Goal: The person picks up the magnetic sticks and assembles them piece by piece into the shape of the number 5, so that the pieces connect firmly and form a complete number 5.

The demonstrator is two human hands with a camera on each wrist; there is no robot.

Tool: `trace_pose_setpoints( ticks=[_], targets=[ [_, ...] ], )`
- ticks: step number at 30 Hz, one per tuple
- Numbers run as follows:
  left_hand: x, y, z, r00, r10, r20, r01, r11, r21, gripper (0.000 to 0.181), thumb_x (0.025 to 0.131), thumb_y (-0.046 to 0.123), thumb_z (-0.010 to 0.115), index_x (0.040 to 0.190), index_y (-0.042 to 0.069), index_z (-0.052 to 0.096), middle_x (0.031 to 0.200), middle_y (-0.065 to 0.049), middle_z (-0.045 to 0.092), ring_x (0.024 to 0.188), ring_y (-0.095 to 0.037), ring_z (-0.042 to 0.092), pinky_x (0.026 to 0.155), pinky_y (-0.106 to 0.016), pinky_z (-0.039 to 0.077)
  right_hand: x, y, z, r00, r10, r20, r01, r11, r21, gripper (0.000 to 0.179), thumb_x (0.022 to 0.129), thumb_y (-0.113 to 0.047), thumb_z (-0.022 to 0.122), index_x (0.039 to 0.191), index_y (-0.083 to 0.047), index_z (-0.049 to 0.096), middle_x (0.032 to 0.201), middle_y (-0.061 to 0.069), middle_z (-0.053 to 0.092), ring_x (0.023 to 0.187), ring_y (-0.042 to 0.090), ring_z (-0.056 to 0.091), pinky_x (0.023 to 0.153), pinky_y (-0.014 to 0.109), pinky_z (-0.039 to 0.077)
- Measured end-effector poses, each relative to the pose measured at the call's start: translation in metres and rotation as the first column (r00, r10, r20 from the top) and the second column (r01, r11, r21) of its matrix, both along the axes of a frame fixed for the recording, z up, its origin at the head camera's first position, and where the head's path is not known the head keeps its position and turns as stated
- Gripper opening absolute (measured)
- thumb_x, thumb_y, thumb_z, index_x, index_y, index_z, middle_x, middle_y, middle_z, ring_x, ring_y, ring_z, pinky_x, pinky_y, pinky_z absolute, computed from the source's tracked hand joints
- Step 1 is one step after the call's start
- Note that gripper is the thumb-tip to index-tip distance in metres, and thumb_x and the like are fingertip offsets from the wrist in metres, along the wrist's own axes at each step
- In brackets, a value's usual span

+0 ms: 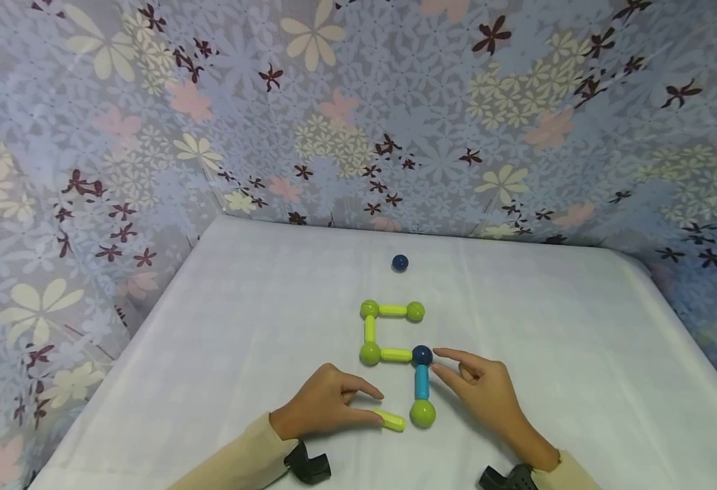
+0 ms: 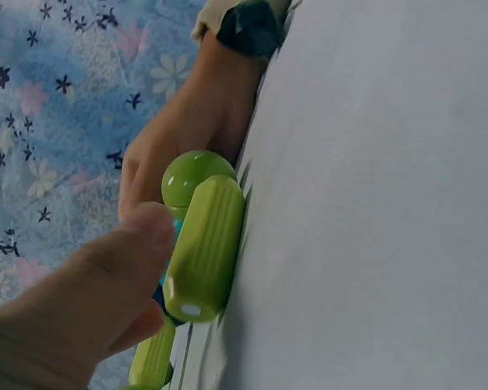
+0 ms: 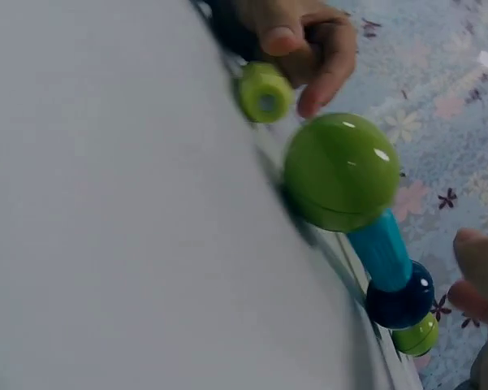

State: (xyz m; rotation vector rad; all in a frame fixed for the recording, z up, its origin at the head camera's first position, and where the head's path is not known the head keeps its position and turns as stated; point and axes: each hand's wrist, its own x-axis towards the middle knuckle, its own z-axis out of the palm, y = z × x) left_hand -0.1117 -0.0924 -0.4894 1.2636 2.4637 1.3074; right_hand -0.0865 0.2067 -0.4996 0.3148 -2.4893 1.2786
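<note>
On the white cloth a chain of toy building rods and balls forms an S-like line. My right hand is at its navy ball, index finger and thumb parted beside the ball's right side. From that ball a blue rod leads toward me to a green ball. A loose lime rod lies left of this green ball, a pale dot on its end face in the left wrist view. My left hand is beside the loose rod; its thumb tip overlaps the rod's end, the index finger held apart above.
Lime rods and green balls make up the chain's farther part. A separate navy ball sits beyond it, toward the back edge. Floral fabric hangs behind and at the sides of the white-covered table.
</note>
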Motion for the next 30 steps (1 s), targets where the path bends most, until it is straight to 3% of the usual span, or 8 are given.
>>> trace_pose_setpoints(
  ticks=[5, 9, 12, 18, 24, 30],
  targets=[
    [0.002, -0.006, -0.004, 0.999, -0.004, -0.049, 0.003, 1.000, -0.021, 0.032, 0.082, 0.044, 0.086, 0.103, 0.021, 0.082, 0.050, 0.020, 0.034, 0.047, 0.012, 0.022, 0.045, -0.013, 0.023, 0.022, 0.001, 0.002, 0.990, 0.119, 0.074, -0.112, 0.989, -0.095, 0.025, 0.087, -0.022, 0.085, 0.111, -0.024, 0.080, 0.051, -0.015, 0.031, 0.049, -0.003, 0.023, 0.041, 0.022, 0.027],
    [0.003, -0.005, -0.003, 0.995, -0.019, -0.101, 0.011, 0.997, -0.079, 0.034, 0.082, 0.046, 0.085, 0.104, 0.020, 0.083, 0.053, 0.023, 0.036, 0.051, 0.014, 0.025, 0.048, -0.010, 0.024, 0.040, 0.002, 0.002, 0.965, 0.246, 0.090, -0.234, 0.965, -0.120, 0.028, 0.084, -0.017, 0.086, 0.111, -0.021, 0.079, 0.050, -0.014, 0.030, 0.049, -0.006, 0.022, 0.039, 0.020, 0.026],
    [0.003, -0.006, 0.000, 0.992, -0.020, -0.127, 0.005, 0.993, -0.117, 0.031, 0.083, 0.043, 0.085, 0.104, 0.020, 0.083, 0.053, 0.024, 0.038, 0.052, 0.015, 0.026, 0.049, -0.010, 0.024, 0.044, 0.001, 0.000, 0.946, 0.314, 0.081, -0.304, 0.946, -0.114, 0.034, 0.083, -0.016, 0.087, 0.115, -0.021, 0.078, 0.050, -0.010, 0.030, 0.050, -0.008, 0.022, 0.040, 0.018, 0.026],
    [0.003, -0.007, 0.003, 0.995, -0.009, -0.098, -0.005, 0.989, -0.147, 0.025, 0.085, 0.041, 0.085, 0.100, 0.021, 0.083, 0.052, 0.024, 0.039, 0.049, 0.014, 0.027, 0.048, -0.011, 0.024, 0.043, -0.004, -0.002, 0.951, 0.303, 0.068, -0.299, 0.952, -0.061, 0.034, 0.081, -0.019, 0.088, 0.114, -0.023, 0.079, 0.050, -0.013, 0.030, 0.050, -0.011, 0.022, 0.041, 0.016, 0.025],
    [0.004, -0.006, -0.001, 0.999, 0.032, -0.030, -0.034, 0.997, -0.070, 0.021, 0.085, 0.038, 0.085, 0.095, 0.020, 0.083, 0.051, 0.023, 0.037, 0.048, 0.013, 0.028, 0.046, -0.013, 0.025, 0.042, -0.003, 0.001, 0.950, 0.289, 0.113, -0.287, 0.957, -0.042, 0.030, 0.084, -0.026, 0.086, 0.112, -0.028, 0.078, 0.051, -0.018, 0.030, 0.048, -0.009, 0.023, 0.041, 0.018, 0.026],
    [0.003, -0.004, -0.004, 0.997, 0.066, -0.038, -0.066, 0.998, -0.006, 0.020, 0.084, 0.038, 0.087, 0.093, 0.022, 0.082, 0.052, 0.023, 0.034, 0.049, 0.012, 0.027, 0.047, -0.013, 0.024, 0.040, 0.001, 0.004, 0.937, 0.325, 0.126, -0.316, 0.945, -0.088, 0.029, 0.085, -0.024, 0.085, 0.113, -0.025, 0.078, 0.051, -0.015, 0.031, 0.049, -0.008, 0.024, 0.041, 0.018, 0.027]
  ],
)
